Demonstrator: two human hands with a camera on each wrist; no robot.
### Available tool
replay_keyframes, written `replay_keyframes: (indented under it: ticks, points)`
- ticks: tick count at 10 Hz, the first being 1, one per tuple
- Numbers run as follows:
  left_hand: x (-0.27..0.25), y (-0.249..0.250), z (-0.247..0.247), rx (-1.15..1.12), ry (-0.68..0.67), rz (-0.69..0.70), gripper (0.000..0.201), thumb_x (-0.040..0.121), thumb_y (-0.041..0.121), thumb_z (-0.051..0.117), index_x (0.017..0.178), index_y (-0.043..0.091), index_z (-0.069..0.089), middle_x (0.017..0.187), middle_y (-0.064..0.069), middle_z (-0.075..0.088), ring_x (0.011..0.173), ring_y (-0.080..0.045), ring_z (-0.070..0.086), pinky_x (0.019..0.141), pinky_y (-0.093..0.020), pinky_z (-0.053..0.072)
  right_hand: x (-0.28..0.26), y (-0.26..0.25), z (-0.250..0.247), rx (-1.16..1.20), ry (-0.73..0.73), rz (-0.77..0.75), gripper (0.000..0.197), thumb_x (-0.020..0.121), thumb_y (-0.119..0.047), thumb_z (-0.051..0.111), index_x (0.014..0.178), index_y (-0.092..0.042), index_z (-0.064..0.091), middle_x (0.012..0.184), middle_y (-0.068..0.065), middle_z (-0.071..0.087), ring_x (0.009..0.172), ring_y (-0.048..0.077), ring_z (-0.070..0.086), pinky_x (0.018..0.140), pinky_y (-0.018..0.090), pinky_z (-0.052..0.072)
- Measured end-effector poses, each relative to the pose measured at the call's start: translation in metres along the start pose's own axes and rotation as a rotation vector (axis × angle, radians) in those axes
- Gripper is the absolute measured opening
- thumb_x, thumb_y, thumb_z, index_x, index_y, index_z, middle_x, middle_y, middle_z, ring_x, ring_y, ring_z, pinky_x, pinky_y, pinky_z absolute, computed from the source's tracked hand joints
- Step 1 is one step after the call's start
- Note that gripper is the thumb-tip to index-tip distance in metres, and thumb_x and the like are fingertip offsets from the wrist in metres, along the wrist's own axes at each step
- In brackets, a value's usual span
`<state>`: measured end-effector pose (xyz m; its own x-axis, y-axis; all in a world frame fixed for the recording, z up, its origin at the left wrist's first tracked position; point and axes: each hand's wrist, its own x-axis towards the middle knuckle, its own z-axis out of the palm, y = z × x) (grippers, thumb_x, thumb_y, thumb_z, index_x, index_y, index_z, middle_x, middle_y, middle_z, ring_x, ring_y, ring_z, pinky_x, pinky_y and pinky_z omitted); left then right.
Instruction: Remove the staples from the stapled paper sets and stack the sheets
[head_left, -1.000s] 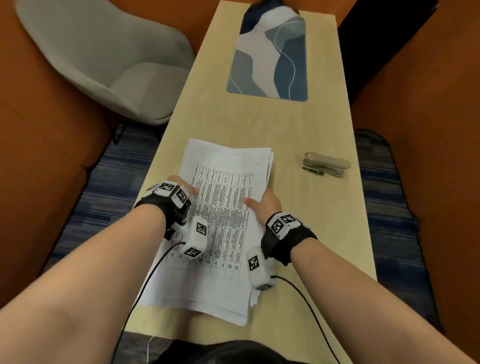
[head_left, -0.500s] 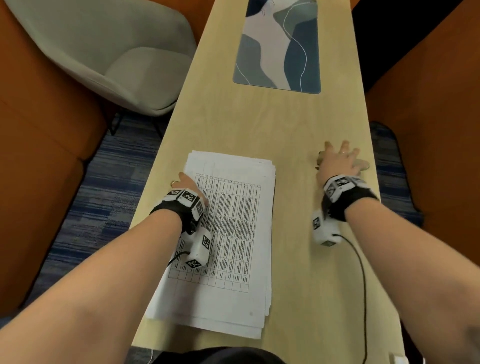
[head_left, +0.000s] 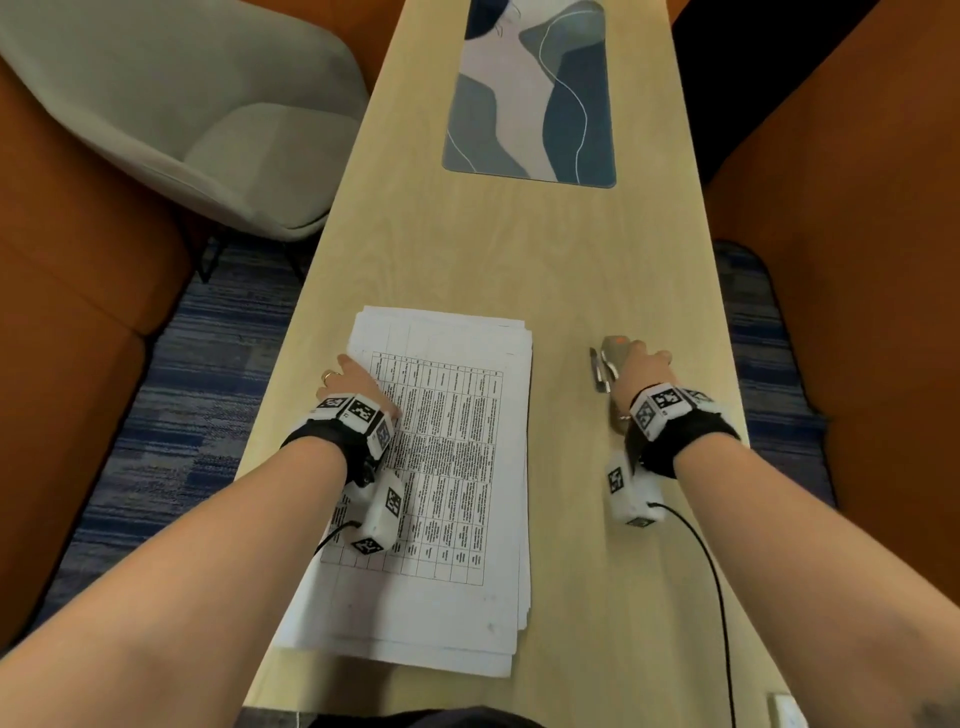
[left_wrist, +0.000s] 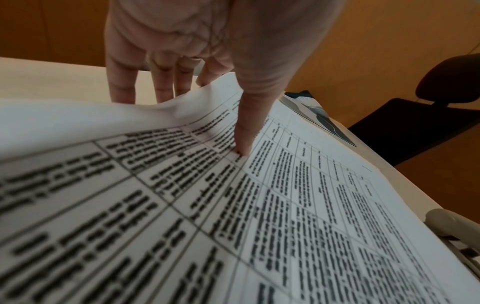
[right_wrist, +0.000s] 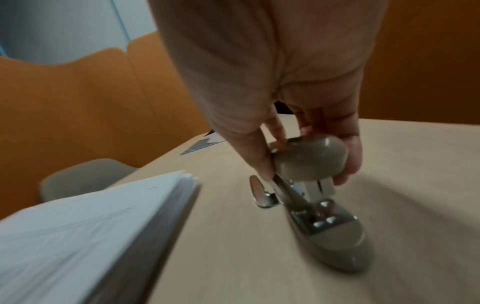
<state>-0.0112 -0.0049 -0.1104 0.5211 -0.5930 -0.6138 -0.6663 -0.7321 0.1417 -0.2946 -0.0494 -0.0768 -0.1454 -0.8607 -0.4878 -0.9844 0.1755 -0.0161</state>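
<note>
Currently, my left hand (head_left: 358, 382) pinches the raised left edge of the paper stack (head_left: 457, 467), thumb on top and fingertips hidden beneath the sheet. The stack lies on the near part of the table (head_left: 519, 249). My right hand (head_left: 636, 371) is curled round the stapler (right_wrist: 309, 162), just right of the stack, covering most of it in the head view. Printed text is too blurred to read.

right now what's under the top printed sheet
Under the top sheet lie more white sheets, edges fanned along the near side. Fingers of the left hand reach under its lifted left edge. Anything lower is covered.
</note>
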Motion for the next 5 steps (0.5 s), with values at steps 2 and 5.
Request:
replay_keyframes:
  ticks: [2,5]
  points:
    - [-0.009,-0.008,0.001,0.069,0.015,0.068,0.102,0.079,0.03,0.072,0.146,0.001,0.001,0.146,-0.023,0.025,0.134,-0.037,0.03,0.106,-0.044,0.032,-0.056,-0.028,0.037,0.016,-0.058,-0.082,0.05,0.1,-0.016,0.034,0.143,-0.002,0.014,0.14,0.023,0.032,0.122,0.037,0.044,0.103,0.038,0.036]
    - [-0.016,-0.081,-0.016,-0.041,0.079,0.04,0.066,0.087,0.036,0.058,0.136,0.0,0.034,0.133,-0.025,0.043,0.12,-0.039,0.045,0.095,-0.041,0.04,-0.117,-0.016,-0.069,0.51,0.11,-0.193,0.074,0.088,-0.048,0.055,0.146,-0.016,0.022,0.144,0.019,0.032,0.128,0.03,0.04,0.1,0.033,0.036]
